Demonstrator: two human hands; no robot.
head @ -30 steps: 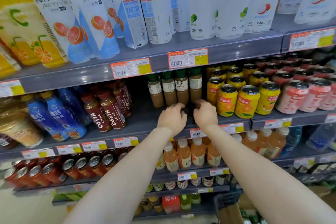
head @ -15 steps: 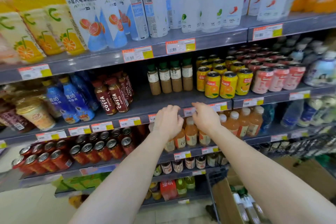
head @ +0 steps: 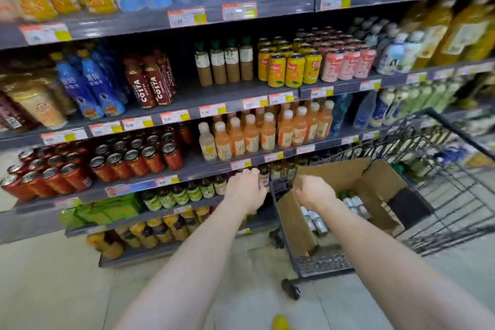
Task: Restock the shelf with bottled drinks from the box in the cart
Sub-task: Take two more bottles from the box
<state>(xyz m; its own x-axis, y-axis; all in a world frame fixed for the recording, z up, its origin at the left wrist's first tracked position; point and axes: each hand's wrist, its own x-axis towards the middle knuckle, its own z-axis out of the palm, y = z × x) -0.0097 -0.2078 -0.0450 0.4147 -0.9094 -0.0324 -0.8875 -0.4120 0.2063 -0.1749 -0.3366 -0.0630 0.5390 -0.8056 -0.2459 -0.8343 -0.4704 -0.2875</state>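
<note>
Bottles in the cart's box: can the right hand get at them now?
Probably yes. The right hand hovers over the near edge of the open box, its flaps spread, and the bottles lie uncovered just below.

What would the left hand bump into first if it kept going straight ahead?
Probably the small dark bottle, which stands just past the fingertips of the left hand. Depth is hard to judge here, so it may be a little farther back.

Left grip (head: 245,190) before lower shelf (head: 203,173) edge, near dark bottles (head: 264,175). Right grip (head: 313,191) above left rim of open cardboard box (head: 334,174) in cart (head: 460,133); bottled drinks (head: 353,203) stand inside. Both grips empty, loosely curled.
</note>
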